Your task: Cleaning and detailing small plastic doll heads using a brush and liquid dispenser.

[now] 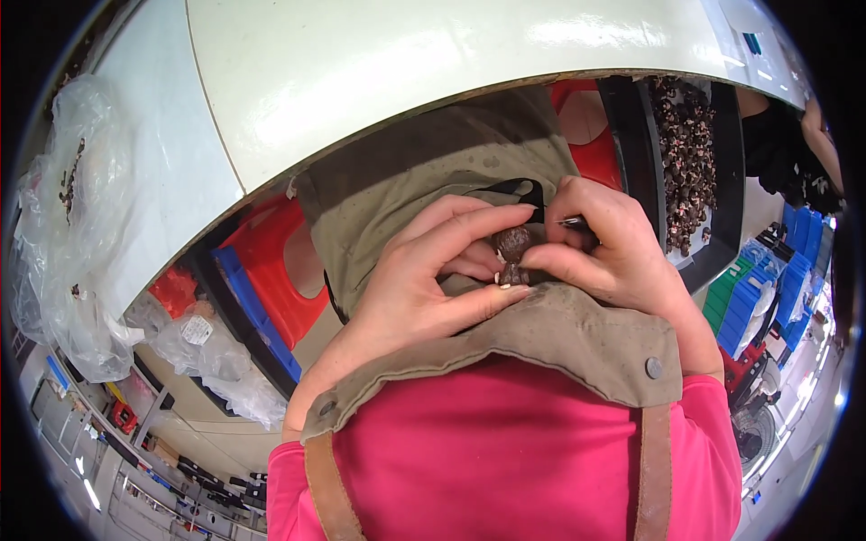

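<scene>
My left hand (428, 266) is closed around a small dark brown figure (514, 243) with a round head, a narrower body and pale bits at its lower end. The thumb and fingertips grip it from the left, in front of my apron (433, 144). Curled close on the other side, my right hand (609, 239) has its thumb against the figure. In its fingers is a small dark-handled tool with a thin metal tip (570, 222); the rest of that tool is hidden by the hand.
A white tabletop (379, 72) curves across the far side. To the right, a black tray (729, 207) holds many small brown and pink pieces (686, 153). Clear plastic bags (77, 225) lie at the left, near a red stool (280, 270). A person's arm (819, 149) shows far right, above blue bins (794, 279).
</scene>
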`<action>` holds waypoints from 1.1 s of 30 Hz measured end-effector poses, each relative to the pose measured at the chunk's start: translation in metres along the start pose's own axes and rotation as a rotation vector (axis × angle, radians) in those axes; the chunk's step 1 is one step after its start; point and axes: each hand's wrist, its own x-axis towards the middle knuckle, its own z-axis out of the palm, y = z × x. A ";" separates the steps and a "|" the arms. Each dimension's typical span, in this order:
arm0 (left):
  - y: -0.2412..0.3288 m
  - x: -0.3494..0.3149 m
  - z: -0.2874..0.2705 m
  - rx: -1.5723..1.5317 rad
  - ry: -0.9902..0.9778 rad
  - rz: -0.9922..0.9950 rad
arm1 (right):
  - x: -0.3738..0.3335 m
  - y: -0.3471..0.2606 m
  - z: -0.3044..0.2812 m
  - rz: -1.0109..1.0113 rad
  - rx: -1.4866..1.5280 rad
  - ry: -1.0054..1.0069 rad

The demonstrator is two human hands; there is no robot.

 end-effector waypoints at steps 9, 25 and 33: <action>0.001 0.001 0.000 0.038 0.032 -0.026 | -0.003 0.007 -0.016 0.199 -0.007 -0.045; 0.004 0.003 0.002 0.012 0.039 -0.066 | -0.013 0.008 0.000 0.094 0.035 -0.170; 0.005 0.001 0.001 0.026 0.043 -0.082 | -0.012 0.010 0.003 0.122 0.002 -0.249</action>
